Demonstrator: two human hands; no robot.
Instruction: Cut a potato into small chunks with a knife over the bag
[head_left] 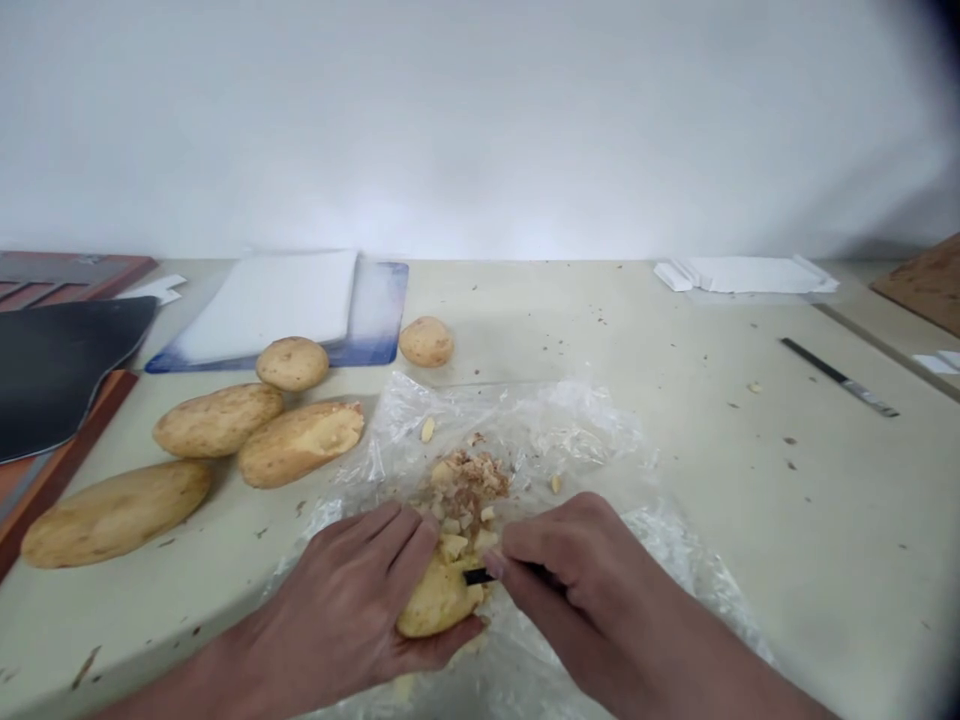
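Observation:
Close in front of me, my left hand (pixel 360 590) grips a potato (pixel 439 600) from the left, the thumb curled under its near side. Its upper right side is cut, with pale flesh exposed. In my right hand (pixel 577 570) is a thin black blade-like tool (pixel 475 577), its tip against the potato; the rest is hidden by the fingers. Beneath both hands lies a crumpled clear plastic sheet (pixel 592 430). Just beyond the potato, a heap of potato scraps (pixel 472 478), brown and pale, rests on the plastic.
On the left are several potatoes (pixel 116 515), including a partly cut potato (pixel 300 445). Another potato (pixel 426 342) sits beside a blue-edged board (pixel 382 310) bearing white sheets (pixel 277 305). Toward the right lie a slim dark strip-like tool (pixel 838 376) and folded white paper (pixel 750 274).

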